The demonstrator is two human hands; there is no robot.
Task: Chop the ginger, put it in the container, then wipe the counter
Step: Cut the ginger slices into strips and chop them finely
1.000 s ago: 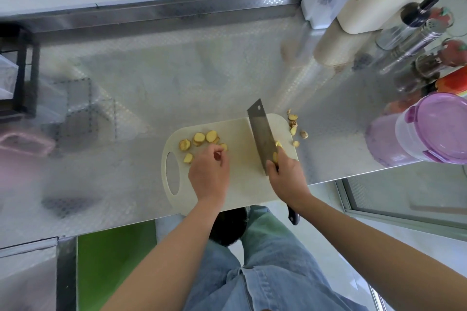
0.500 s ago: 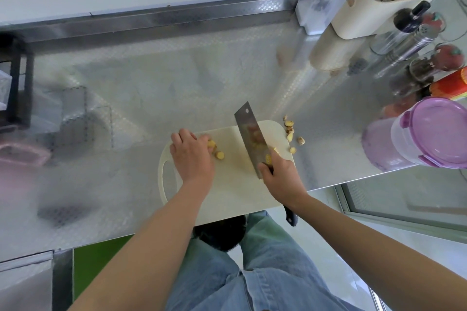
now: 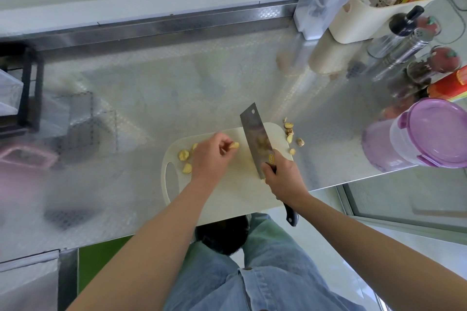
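While R hand clamps the cleaver, L hand pinches 1 ginger slice — fingers curled — above board.

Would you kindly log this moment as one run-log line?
stage: chopping | left hand: pinches ginger slice | right hand: grips cleaver | other slices: on cutting board | container: lid on

Your right hand hid most of the knife handle; the frame's right edge cut off the purple-lidded container.

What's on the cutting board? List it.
Loose ginger slices; left hand pinching one piece; right hand gripping the cleaver over the cutting board. Anything beneath hands and blade is hidden.
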